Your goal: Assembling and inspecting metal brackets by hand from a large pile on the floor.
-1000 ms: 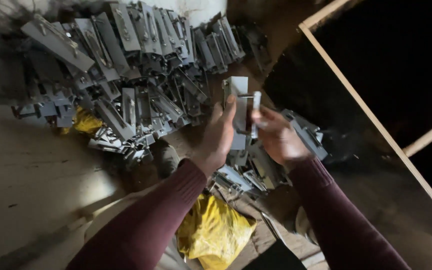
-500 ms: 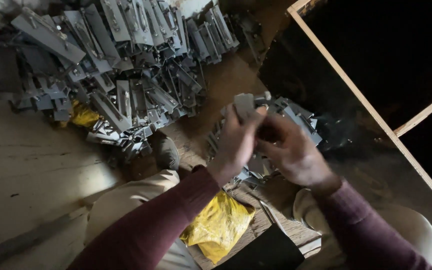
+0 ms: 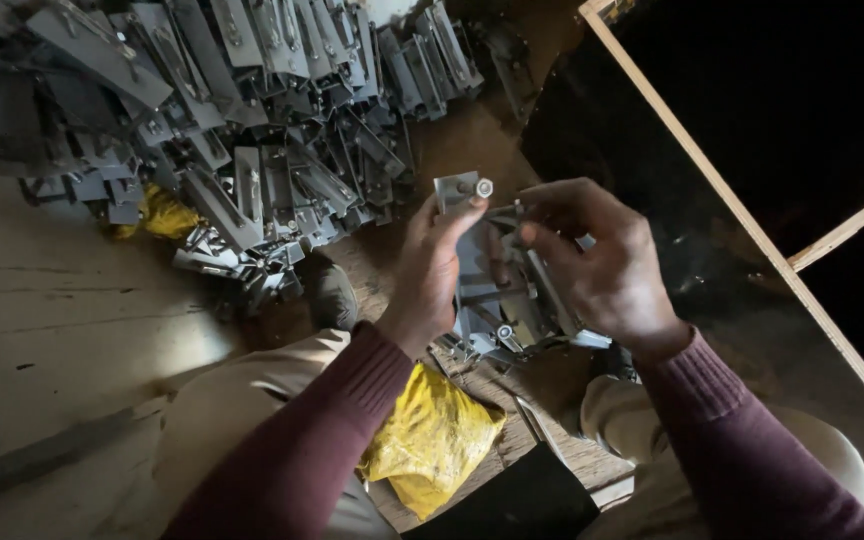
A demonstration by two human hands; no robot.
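My left hand (image 3: pixel 436 268) holds up a small grey metal bracket (image 3: pixel 452 190) with a silver bolt (image 3: pixel 482 187) through its top, pinched between thumb and fingers. My right hand (image 3: pixel 597 262) is close beside it, fingertips curled toward the bracket and the bolt, and seems to pinch something small that I cannot make out. Both sleeves are dark maroon. Under the hands lies a small heap of the same grey brackets (image 3: pixel 512 310).
A large pile of grey metal brackets (image 3: pixel 252 110) covers the floor at the upper left. A yellow bag (image 3: pixel 432 440) lies between my knees, another yellow scrap (image 3: pixel 167 215) by the pile. A light wooden frame (image 3: pixel 712 170) runs diagonally on the right, dark beyond it.
The hands have come lower and nearer the middle of the view. The bracket now stands upright in my left hand with the bolt at its top, and my right hand has opened slightly beside it.
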